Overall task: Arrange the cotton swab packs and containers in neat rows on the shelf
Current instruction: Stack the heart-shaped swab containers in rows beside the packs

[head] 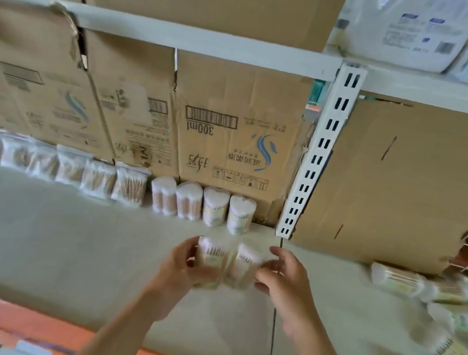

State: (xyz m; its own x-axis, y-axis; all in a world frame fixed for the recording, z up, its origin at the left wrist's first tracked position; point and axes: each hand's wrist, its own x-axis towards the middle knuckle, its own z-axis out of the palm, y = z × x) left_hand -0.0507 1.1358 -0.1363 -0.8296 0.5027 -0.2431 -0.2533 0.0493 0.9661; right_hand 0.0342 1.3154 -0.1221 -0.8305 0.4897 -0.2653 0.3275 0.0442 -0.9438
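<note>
- Head view: the left hand (183,264) and right hand (281,278) are each gripping one of two upright containers (225,267), side by side.
- The back row (213,206) is standing straight ahead of them on the shelf (65,243); loose containers (436,296) are lying nearer the right hand.

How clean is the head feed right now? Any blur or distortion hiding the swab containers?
Head view: motion blur smears the loose containers lying at right and softens the two containers held between left hand and right hand; the back row reads sharper; wide-angle lens bends the shelf rail; lighting even, no glare.
</note>
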